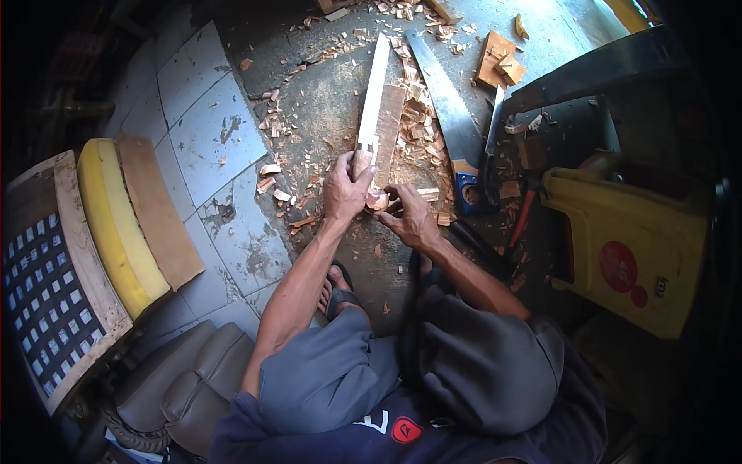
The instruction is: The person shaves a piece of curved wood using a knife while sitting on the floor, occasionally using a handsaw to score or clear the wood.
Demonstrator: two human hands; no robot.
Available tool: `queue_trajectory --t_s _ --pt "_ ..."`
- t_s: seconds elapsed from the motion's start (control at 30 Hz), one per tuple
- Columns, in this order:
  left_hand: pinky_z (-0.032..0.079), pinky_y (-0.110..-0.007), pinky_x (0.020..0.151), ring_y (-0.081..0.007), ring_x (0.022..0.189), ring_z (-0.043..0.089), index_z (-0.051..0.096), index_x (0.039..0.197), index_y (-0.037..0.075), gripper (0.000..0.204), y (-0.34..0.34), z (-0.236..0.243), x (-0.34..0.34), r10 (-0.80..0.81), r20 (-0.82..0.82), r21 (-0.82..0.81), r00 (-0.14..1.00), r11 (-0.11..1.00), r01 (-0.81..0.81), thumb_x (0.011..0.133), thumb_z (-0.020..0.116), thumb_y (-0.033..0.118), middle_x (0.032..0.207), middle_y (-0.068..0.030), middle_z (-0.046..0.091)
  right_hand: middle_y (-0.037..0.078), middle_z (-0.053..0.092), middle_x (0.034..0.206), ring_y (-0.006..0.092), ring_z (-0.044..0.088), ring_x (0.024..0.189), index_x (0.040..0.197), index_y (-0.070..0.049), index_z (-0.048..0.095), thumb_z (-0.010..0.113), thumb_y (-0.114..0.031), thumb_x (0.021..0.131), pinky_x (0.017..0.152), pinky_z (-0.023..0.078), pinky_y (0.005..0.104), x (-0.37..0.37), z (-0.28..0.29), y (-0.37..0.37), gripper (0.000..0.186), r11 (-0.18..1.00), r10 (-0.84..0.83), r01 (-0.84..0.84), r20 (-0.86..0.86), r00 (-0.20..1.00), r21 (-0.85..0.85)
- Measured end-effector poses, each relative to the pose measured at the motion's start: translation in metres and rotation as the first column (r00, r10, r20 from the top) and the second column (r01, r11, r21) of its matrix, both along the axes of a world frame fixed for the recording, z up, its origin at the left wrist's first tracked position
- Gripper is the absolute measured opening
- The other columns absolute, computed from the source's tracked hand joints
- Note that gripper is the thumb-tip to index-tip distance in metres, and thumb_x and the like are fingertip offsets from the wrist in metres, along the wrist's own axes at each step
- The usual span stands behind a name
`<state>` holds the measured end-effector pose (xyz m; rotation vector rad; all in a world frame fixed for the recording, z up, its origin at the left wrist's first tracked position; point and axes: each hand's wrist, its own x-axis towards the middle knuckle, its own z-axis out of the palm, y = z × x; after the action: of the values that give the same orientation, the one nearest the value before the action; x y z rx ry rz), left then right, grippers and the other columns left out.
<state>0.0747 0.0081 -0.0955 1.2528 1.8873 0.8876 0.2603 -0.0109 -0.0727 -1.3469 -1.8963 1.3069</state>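
A long, straight-bladed knife points away from me, its pale blade tilted slightly right. My left hand is closed around its wooden handle. At the rounded butt of that handle, the fingers and thumb of my right hand are closed on the wood; part of the grip is hidden. Beneath and right of the blade, a flat wooden board lies on the floor among curled wood shavings. A handsaw with a blue-and-wood handle lies farther right, beside a second knife.
A yellow plastic stool lies at right, near a red-handled tool. Wood blocks sit beyond the saw, by a dark beam. Pale tiles, yellow foam and a woven-strap frame are at left.
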Motion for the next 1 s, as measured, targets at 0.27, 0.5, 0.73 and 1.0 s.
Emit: queue_trajectory --t_s 0.27,0.5,0.73,1.0 --pt "0.058 -0.029 0.075 -0.0145 0.086 0.071 0.063 0.133 -0.002 0.051 -0.005 0.009 -0.001 0.115 0.275 -0.128 0.955 0.988 -0.082 0.091 0.080 0.022 0.103 -0.0126 0.074 0.017 0.062 0.112 0.0295 0.071 0.093 0.125 -0.002 0.060 0.085 -0.014 0.080 0.081 0.060 0.0376 0.006 0.005 -0.003 0.053 0.998 0.002 -0.003 -0.013 1.000 -0.066" --pt "0.055 -0.030 0.088 -0.0161 0.100 0.069 0.061 0.139 0.001 0.057 -0.010 0.033 -0.008 0.114 0.345 -0.250 0.932 0.968 -0.026 0.091 0.080 0.025 0.116 -0.0112 0.074 0.017 0.064 0.112 0.0291 0.072 0.092 0.124 -0.001 0.060 0.086 -0.013 0.079 0.080 0.060 0.0377 0.002 0.004 -0.005 0.053 0.999 0.001 -0.001 0.003 1.000 0.042" --pt "0.052 -0.030 0.099 -0.0183 0.114 0.065 0.057 0.144 0.002 0.062 -0.015 0.012 -0.012 0.127 0.466 -0.193 0.876 0.980 -0.039 0.092 0.079 0.025 0.129 -0.0128 0.069 0.017 0.066 0.110 0.0280 0.074 0.092 0.123 0.000 0.060 0.086 -0.011 0.079 0.079 0.062 0.0363 0.002 -0.003 -0.006 0.052 0.999 -0.029 0.029 -0.014 0.999 -0.027" --pt "0.051 -0.030 0.100 -0.0179 0.116 0.064 0.055 0.145 -0.001 0.059 -0.015 0.003 -0.013 0.084 0.551 -0.134 0.830 0.991 -0.011 0.094 0.077 0.019 0.132 -0.0144 0.066 0.019 0.067 0.113 0.0283 0.073 0.093 0.133 -0.001 0.054 0.089 -0.018 0.078 0.082 0.060 0.0391 0.004 0.004 -0.005 0.068 0.972 -0.078 0.070 -0.029 0.997 -0.225"
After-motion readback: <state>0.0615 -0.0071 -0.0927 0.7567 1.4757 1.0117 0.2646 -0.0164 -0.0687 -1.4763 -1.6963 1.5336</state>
